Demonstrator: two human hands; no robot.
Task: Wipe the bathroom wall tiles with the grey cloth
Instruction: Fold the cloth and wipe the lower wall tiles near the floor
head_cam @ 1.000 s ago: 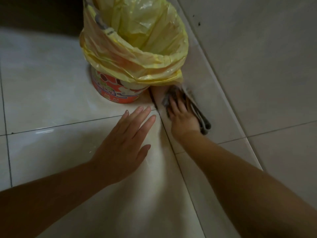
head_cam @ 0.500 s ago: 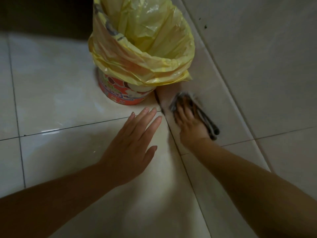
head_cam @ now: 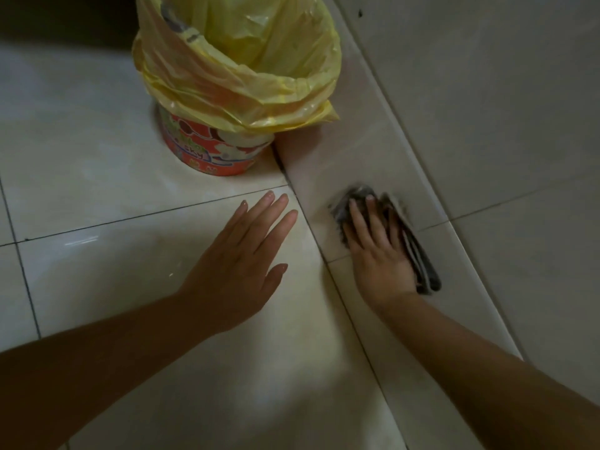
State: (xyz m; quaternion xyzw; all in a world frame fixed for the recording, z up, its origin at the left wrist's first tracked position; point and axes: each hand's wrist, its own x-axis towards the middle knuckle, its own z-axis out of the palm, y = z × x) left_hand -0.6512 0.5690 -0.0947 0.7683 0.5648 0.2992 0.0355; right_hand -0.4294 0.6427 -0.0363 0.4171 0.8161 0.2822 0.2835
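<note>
My right hand presses straight fingers on the folded grey cloth against the low wall tile. My left hand spreads open over the floor, near the bin.

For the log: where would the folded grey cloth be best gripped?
Probably take the grey cloth by its exposed folded edge, pinching from the little-finger side of the right hand: the layers stack there, while the flat hand covers the rest.
</note>
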